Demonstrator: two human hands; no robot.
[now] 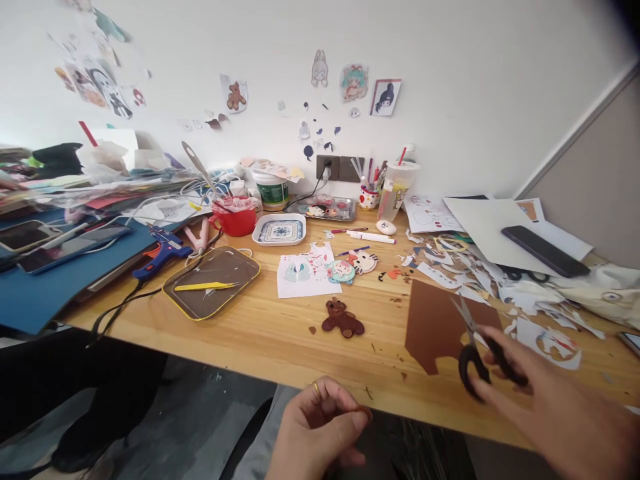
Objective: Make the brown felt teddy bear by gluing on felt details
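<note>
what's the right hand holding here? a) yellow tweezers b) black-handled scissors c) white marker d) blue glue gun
b: the right hand has its fingers through the black loops of the scissors, blades pointing up over the brown paper sheet, while the glue gun, marker and tweezers lie untouched on the desk.

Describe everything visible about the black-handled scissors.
The scissors have glossy black loop handles, plastic by the look, and slim grey metal blades standing slightly apart, tips pointing up and left. The right hand holds them by the handles, fingers at the loops. In the picture they overlap the brown paper sheet on the wooden table; contact cannot be told.
</note>
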